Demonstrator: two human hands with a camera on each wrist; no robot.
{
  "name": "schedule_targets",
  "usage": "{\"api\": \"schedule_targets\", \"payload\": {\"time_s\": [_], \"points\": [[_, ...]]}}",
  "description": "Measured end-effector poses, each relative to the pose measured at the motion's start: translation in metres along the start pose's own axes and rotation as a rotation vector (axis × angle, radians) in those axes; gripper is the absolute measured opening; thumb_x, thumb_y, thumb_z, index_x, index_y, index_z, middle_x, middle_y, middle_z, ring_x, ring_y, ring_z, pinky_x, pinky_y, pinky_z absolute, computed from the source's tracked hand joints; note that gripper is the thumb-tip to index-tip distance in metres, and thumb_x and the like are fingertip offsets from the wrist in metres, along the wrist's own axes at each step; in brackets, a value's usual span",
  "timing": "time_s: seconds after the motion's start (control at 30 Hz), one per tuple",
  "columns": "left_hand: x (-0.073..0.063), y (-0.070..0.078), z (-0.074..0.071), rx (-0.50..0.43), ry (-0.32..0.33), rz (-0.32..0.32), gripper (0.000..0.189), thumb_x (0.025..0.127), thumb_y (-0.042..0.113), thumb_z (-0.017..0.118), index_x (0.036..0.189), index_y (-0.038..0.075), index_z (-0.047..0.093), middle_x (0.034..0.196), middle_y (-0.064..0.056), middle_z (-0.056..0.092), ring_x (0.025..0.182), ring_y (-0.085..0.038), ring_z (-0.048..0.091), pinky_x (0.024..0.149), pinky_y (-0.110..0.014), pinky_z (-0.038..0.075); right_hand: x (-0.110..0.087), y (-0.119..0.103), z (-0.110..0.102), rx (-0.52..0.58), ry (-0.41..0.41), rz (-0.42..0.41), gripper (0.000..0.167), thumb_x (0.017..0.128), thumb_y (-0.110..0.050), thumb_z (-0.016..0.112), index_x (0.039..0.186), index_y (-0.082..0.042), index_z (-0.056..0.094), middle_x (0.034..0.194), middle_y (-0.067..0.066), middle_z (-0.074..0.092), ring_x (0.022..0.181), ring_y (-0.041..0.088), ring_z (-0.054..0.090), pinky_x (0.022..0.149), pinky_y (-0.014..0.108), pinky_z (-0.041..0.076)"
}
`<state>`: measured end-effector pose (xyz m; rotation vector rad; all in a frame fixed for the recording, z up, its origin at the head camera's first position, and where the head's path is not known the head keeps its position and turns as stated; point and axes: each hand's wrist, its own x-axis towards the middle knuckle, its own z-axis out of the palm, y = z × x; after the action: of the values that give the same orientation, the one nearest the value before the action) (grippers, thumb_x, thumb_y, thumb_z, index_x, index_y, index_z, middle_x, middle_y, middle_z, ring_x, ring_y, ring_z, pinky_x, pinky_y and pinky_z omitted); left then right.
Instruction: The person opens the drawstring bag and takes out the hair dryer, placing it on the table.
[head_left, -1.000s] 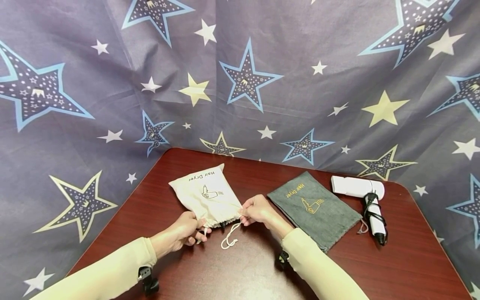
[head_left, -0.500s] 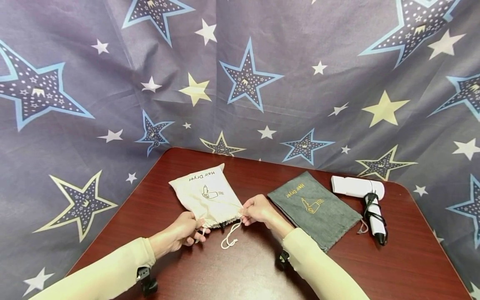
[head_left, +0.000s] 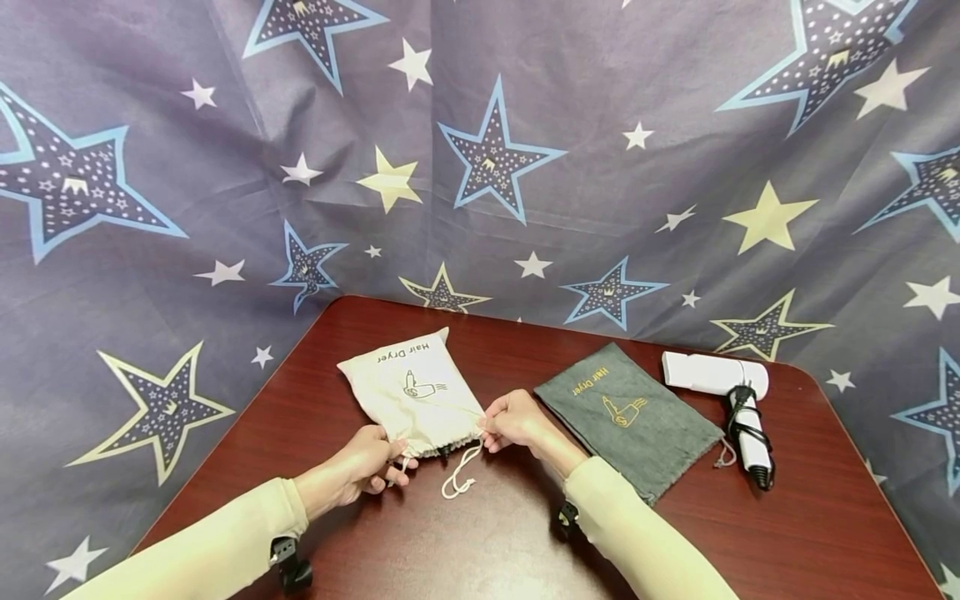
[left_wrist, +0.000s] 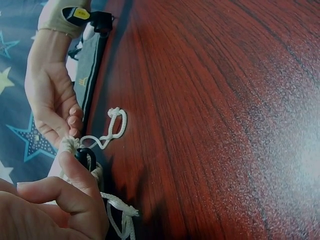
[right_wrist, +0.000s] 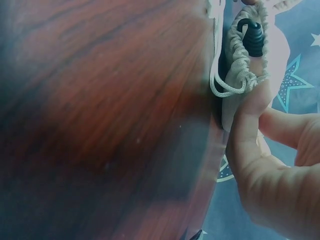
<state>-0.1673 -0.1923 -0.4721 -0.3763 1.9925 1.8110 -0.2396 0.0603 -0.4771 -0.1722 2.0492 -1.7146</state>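
A cream drawstring bag printed "Hair Dryer" lies on the table, its gathered mouth facing me. My left hand pinches the mouth's left corner, where a cord loop hangs by the fingers. At the opposite corner my right hand pinches the cloth between thumb and fingers. A white drawstring trails from that corner onto the wood. Inside the ruffled opening, a black ribbed cord end shows in the right wrist view; whatever else the bag contains is hidden.
Right of my right hand lies a flat grey "Hair Dryer" bag with a grey drawstring. Beyond it, a white hair dryer has its black cord wound round the handle. A star-patterned cloth hangs behind the dark red table.
My left hand and forearm have shifted slightly left, with the cord loop by the fingers. My right hand keeps its place, and the bag has hardly moved.
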Motion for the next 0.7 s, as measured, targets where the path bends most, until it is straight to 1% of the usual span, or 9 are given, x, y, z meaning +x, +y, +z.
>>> {"api": "schedule_targets", "payload": {"time_s": [0.17,0.47,0.7], "points": [[-0.0021,-0.0014,-0.0013,0.008,0.006,0.003,0.012,0.111,0.001,0.044,0.119,-0.007,0.048,0.094,-0.018,0.071,0.055,-0.010,0.065,0.041,-0.013,0.035,0.0006,0.0008,0.0000,0.001,-0.004,0.002,0.007,0.096,0.011,0.066,0.090,0.015,0.066,0.067,0.011,0.064,0.056,0.014,0.063,0.055,0.026,0.058],[-0.0035,-0.0024,-0.0029,0.019,0.018,0.009,0.013,0.111,0.002,0.045,0.119,-0.007,0.050,0.093,-0.018,0.070,0.055,-0.011,0.065,0.041,-0.014,0.035,-0.0003,0.0004,-0.0006,-0.011,0.013,0.001,0.007,0.096,0.011,0.066,0.091,0.014,0.066,0.067,0.011,0.064,0.056,0.014,0.063,0.055,0.027,0.058],[-0.0042,-0.0034,-0.0054,0.014,0.013,0.017,0.015,0.111,0.003,0.046,0.120,-0.008,0.050,0.093,-0.017,0.070,0.056,-0.012,0.066,0.042,-0.014,0.036,0.0000,0.0013,-0.0013,-0.006,0.011,0.005,0.007,0.096,0.011,0.066,0.090,0.014,0.066,0.069,0.013,0.065,0.056,0.015,0.063,0.055,0.027,0.058]]}}
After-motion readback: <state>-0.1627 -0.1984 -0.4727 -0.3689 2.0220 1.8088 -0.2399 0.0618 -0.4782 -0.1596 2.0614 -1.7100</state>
